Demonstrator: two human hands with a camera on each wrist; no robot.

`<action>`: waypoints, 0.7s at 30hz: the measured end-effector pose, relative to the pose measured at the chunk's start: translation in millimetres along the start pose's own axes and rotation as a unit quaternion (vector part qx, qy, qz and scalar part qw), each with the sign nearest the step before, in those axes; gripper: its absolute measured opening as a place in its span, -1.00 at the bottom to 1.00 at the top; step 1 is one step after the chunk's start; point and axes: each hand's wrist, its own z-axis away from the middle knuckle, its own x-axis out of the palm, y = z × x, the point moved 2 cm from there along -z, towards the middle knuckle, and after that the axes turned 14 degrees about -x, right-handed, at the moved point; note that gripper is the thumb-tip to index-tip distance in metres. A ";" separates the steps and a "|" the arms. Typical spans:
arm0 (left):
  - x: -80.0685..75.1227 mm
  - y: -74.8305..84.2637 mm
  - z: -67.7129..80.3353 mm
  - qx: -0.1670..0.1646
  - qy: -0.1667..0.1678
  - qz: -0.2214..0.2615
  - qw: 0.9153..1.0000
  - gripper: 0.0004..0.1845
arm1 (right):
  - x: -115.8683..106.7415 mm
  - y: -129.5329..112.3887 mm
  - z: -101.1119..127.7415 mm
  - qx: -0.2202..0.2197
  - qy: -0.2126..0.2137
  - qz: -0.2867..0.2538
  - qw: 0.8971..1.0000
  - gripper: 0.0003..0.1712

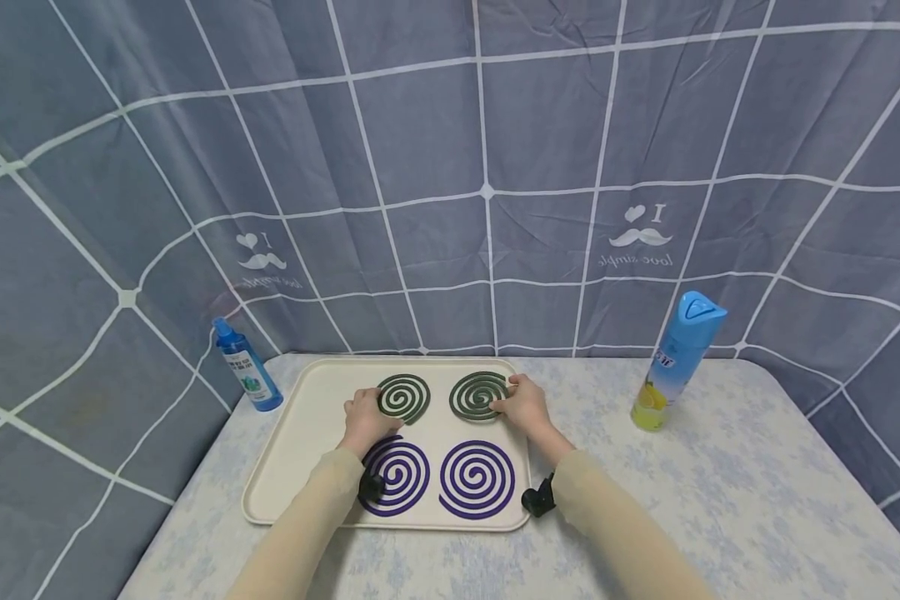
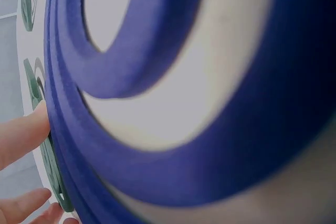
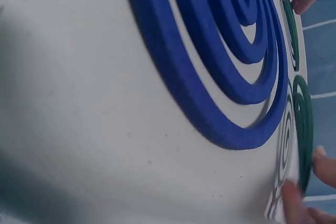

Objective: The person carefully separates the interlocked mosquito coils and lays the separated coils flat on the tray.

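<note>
Two dark green mosquito coils lie side by side over the far part of a cream tray [image 1: 279,467]. My left hand [image 1: 366,421] grips the left green coil [image 1: 402,397] at its left edge, thumb at the near side and fingers farther back. At its right edge, my right hand [image 1: 528,407] holds the right green coil [image 1: 480,397] between thumb and fingers; in the right wrist view this green coil [image 3: 303,124] stands slightly off the tray, above a spiral shadow. Nearer lie two purple-blue coils, the left one [image 1: 395,475] partly under my left wrist and the right one [image 1: 477,477] fully in sight.
A blue spray bottle [image 1: 247,367] stands left of the tray. To the right is a tall blue and yellow aerosol can [image 1: 675,362]. A grey-blue checked curtain [image 1: 435,167] hangs behind the flower-patterned table [image 1: 727,500].
</note>
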 end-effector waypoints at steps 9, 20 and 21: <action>-2.3 3.3 -1.4 -0.001 0.006 -0.011 1.000 -0.15 | 7.9 -5.2 1.7 -0.077 -0.039 0.133 0.987 -0.08; -3.2 4.5 -1.6 0.002 -0.026 0.010 1.000 -0.06 | 4.6 -4.4 5.9 -0.060 -0.043 0.117 0.990 -0.15; -5.4 5.2 -1.8 0.002 -0.030 0.013 0.999 -0.06 | 2.5 -3.7 4.8 -0.054 -0.044 0.103 0.992 -0.17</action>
